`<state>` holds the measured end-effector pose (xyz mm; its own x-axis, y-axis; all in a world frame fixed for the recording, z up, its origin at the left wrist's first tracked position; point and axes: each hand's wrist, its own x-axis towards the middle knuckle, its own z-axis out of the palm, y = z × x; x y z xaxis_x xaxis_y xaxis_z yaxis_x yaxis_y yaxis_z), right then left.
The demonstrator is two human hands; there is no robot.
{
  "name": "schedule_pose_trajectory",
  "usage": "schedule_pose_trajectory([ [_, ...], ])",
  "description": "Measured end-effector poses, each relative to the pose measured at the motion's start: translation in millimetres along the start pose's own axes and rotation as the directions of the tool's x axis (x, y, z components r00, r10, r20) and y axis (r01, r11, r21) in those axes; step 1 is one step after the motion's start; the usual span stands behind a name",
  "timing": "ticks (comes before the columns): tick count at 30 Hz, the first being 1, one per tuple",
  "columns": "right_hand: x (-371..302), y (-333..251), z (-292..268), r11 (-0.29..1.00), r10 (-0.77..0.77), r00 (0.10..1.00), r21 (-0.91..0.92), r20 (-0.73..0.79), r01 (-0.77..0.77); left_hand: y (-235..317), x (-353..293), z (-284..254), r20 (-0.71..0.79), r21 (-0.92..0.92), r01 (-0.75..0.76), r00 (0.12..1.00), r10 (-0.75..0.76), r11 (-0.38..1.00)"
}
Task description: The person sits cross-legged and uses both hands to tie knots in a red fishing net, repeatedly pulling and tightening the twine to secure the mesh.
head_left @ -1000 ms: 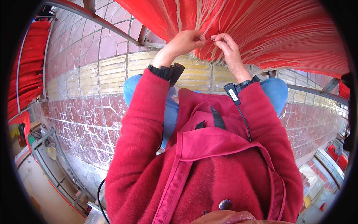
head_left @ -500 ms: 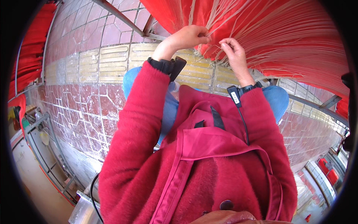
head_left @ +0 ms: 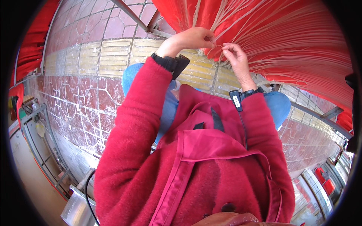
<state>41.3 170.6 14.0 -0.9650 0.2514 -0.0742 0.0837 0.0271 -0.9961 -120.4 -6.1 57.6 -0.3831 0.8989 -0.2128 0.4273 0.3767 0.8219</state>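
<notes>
A red cloth [head_left: 177, 15] hangs in front of me with many long pale strands [head_left: 286, 45] fanned across it. My left hand [head_left: 193, 38] is at the cloth's lower edge, its thumb and forefinger pinched together on strands. Just right of it, my right hand [head_left: 237, 63] has thumb and fingertips closed on a thin strand. Between the two hands a fine strand curves in a small loop. The pinched ends are too small to make out. Below the hands, a knotted pale tuft [head_left: 226, 64] shows at the cloth's edge.
A metal frame bar [head_left: 130, 15] runs beside the cloth, and another bar [head_left: 320, 115] crosses at the right. Yellow ribbed paving [head_left: 115, 56] and red tiles [head_left: 88, 96] lie below. More red cloth [head_left: 32, 41] hangs far left. A clear plastic box [head_left: 77, 209] stands lower left.
Both hands stay close together at the cloth's edge. The left hand's fingers have curled in more, and the right fingertips have come slightly nearer to them. The view has shifted a little.
</notes>
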Motion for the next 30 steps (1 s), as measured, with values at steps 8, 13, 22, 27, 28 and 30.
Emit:
schedule_pose_trajectory([
  [8,7,28,11,0.997,0.077,0.997,-0.022,0.009,-0.076,-19,8,23,0.006,0.180,0.076,0.997,-0.079,0.981],
  [13,7,36,1,0.997,0.070,0.995,0.016,-0.075,-0.069,-27,11,17,-0.058,0.196,0.095,0.995,-0.085,0.976],
  [22,-1,41,-25,0.984,0.074,0.981,-0.145,-0.177,-0.100,-49,-2,1,-0.308,0.293,0.221,0.943,-0.127,0.930],
  [27,-4,42,-22,0.998,0.059,0.991,-0.011,-0.121,-0.061,-51,-1,1,-0.279,0.274,0.207,0.952,-0.129,0.939],
  [28,-5,44,-17,0.998,0.066,0.994,-0.001,-0.085,-0.067,-49,2,6,-0.247,0.243,0.171,0.963,-0.110,0.955],
  [30,-9,47,-11,0.997,0.077,0.997,0.020,-0.022,-0.076,-43,7,19,-0.144,0.216,0.121,0.985,-0.091,0.969],
])
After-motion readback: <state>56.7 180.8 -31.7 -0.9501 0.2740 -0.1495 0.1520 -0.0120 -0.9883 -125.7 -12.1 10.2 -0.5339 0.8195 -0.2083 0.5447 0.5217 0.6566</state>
